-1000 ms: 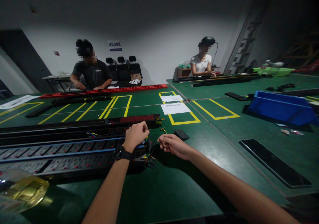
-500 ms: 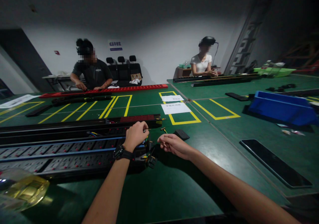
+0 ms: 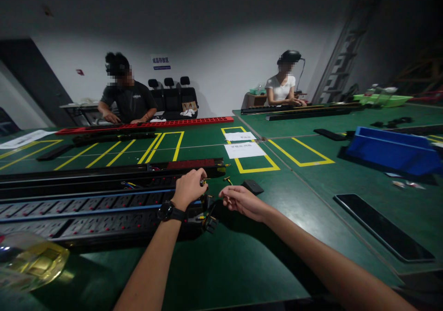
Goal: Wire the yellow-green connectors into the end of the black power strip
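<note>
My left hand [image 3: 189, 188], with a black watch on its wrist, is closed at the end of the power strips. A short yellowish wire [image 3: 206, 180] with a brass-coloured tip sticks out from its pinched thumb and fingers. My right hand [image 3: 244, 201] hovers just to the right, fingers curled together; whatever they may hold is hidden. Below my left hand is a black power strip [image 3: 114, 221] with rows of sockets and red dots. A dark end piece [image 3: 211, 223] with loose wires hangs at its right end. Another wire end [image 3: 227, 180] shows behind, near a black cap [image 3: 252, 186].
A clear bottle [image 3: 34, 260] of yellow liquid stands at front left. To the right lie a phone-like black slab [image 3: 384, 228] and a blue bin [image 3: 391, 152]. Paper labels [image 3: 244, 150] lie mid-table. Two people work across the table, beside a red rail [image 3: 194, 121] and dark strips [image 3: 311, 112].
The wire tip at my left fingers has turned slightly and shows more yellow. My right hand stays nearly still. The person at back right has shifted their hands a little.
</note>
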Available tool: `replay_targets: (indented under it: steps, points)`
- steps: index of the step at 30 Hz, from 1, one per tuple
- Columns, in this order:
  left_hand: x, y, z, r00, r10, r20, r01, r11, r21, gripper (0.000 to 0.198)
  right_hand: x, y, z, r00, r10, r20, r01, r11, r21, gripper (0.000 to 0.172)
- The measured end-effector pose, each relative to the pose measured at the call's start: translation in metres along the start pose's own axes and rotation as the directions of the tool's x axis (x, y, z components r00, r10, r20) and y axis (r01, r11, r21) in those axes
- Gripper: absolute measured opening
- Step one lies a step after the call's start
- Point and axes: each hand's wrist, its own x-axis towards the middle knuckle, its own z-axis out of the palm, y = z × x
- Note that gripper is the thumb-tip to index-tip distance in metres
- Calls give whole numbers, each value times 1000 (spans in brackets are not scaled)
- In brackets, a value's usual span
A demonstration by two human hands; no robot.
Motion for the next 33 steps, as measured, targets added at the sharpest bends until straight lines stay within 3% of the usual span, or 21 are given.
replay_targets:
  steps: [8,19,33]
  points:
    - [-2,2,-2,999,33,15,-33,999,30,22,1,1,0,1000,-2,-10,2,1000,0,35]
    - [0,1,-1,1000,7,14,-7,1000,-3,24,0,1,-1,1000,0,-10,0,1000,-18,29]
    - [-1,2,1,1000,-15,-9,15,1000,-5,31,-2,-1,1,1000,-1,-9,1,1000,-5,34]
